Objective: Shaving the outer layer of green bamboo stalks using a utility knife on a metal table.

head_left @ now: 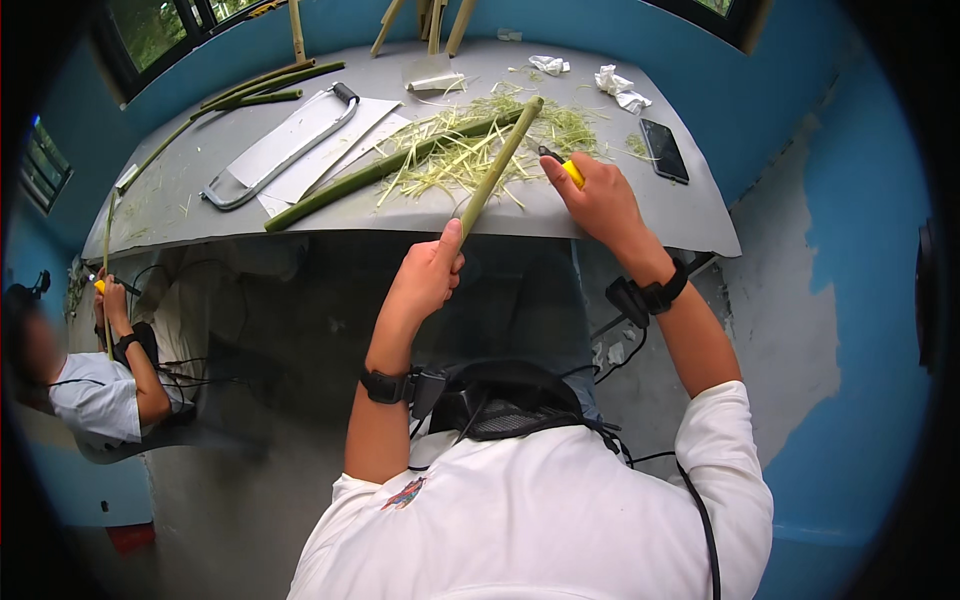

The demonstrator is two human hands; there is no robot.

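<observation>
My left hand is closed around the lower end of a green bamboo stick, which slants up and away over the table. In my right hand is a utility knife with a yellow and black handle. Its dark tip points toward the stick, with a small gap between them. Beneath the stick lies a heap of pale green shavings. A thicker green bamboo pole rests across the table, partly covered by the shavings.
A hacksaw lies on white paper to the left. On the grey table are a phone, crumpled tissues and more bamboo poles. A co-worker sits at the left, holding a thin stick and a yellow tool.
</observation>
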